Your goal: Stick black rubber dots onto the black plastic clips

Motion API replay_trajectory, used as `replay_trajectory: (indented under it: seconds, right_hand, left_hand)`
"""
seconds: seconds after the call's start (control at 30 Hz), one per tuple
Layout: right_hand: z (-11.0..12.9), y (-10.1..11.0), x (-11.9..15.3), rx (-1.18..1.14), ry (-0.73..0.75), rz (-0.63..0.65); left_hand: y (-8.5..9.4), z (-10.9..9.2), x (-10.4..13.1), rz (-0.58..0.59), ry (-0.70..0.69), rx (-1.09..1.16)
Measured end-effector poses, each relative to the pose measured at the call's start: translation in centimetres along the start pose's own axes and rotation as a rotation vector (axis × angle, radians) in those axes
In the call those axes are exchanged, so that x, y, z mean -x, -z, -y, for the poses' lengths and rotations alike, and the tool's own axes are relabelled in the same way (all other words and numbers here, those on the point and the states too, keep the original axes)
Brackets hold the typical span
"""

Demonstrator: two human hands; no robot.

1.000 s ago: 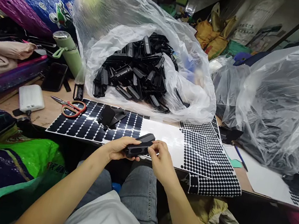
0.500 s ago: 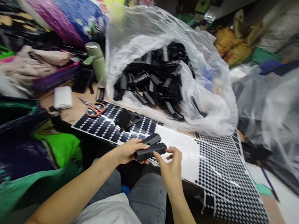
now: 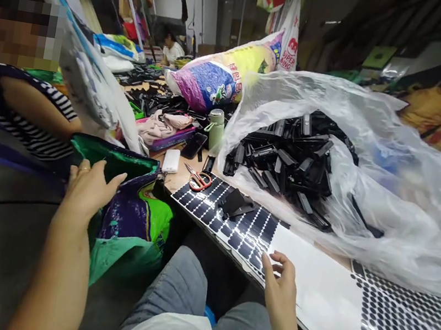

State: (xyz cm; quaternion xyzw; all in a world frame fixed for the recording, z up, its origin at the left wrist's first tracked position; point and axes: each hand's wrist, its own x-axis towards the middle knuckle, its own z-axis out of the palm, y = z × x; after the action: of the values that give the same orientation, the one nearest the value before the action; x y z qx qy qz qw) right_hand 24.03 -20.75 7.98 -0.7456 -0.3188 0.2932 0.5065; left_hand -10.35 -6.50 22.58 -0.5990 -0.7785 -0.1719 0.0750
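Left hand: over the mouth of the dark blue woven bag with a green lining (image 3: 123, 214), left of centre in the frame; the hand (image 3: 89, 189) has its fingers spread and nothing visible in them. Contact with the rim cannot be told.
Right hand: lower centre-right; the hand (image 3: 280, 275) has thumb and fingertips loosely curled and apart, with nothing seen between them, at the glossy white sheet with rows of dark rounded patches (image 3: 251, 237). Whether it touches the sheet is unclear.
Black plastic cases: a heap of them (image 3: 283, 161) lies in the large clear plastic bag (image 3: 387, 225), right of centre.
Sheet top: flat black pieces (image 3: 235, 203) lie on the patches, with red-handled scissors (image 3: 201, 182) beyond, towards the upper left.
Step in hand: probably a release into the woven bag, judging by the spread fingers above its opening.
Next move: a fresh pick-up would call for lifting the left hand clear of the rim and closing fingertips on one piece.
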Motion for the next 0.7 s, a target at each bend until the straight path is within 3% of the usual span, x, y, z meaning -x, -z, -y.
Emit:
replay_trajectory:
  seconds: [0.07,0.1,0.13,0.17,0.23,0.27,0.33,0.43,0.57,0.7]
  right_hand:
    - [-0.6,0.2,0.1,-0.007,-0.011,-0.019]
    - [-0.9,0.3,0.1,-0.009,-0.013,-0.028]
    - [-1.1,0.4,0.1,-0.01,-0.017,-0.034]
    - [-1.3,0.5,0.0,-0.009,-0.021,-0.039]
    - [-1.6,0.8,-0.1,-0.001,-0.033,-0.043]
    - [-1.8,1.1,-0.2,0.003,-0.039,-0.044]
    - [-2.2,2.0,-0.3,0.008,-0.046,-0.06]
    - [-3.4,3.7,-0.3,0.019,-0.073,-0.121]
    - [-5.0,5.6,-0.1,0.057,-0.133,-0.157]
    - [-5.2,6.9,-0.4,0.09,-0.136,-0.134]
  left_hand:
    - [-0.5,-3.6,2.1,-0.275,-0.12,0.141]
    - [-1.0,-6.2,3.5,-0.358,-0.186,0.259]
    - [-1.8,-9.1,4.8,-0.318,-0.295,0.382]
    - [-2.9,-12.3,5.9,-0.215,-0.393,0.503]
    - [-5.9,-19.0,7.7,0.126,-0.574,0.69]
    - [-7.8,-22.4,8.3,0.301,-0.601,0.741]
    - [-11.5,-28.6,8.9,0.584,-0.475,0.767]
    - [-15.7,-36.3,9.8,0.668,-0.38,0.786]
    - [-18.5,-42.7,11.0,0.763,-0.205,0.795]
    - [-20.1,-44.9,10.1,0.827,-0.083,0.821]
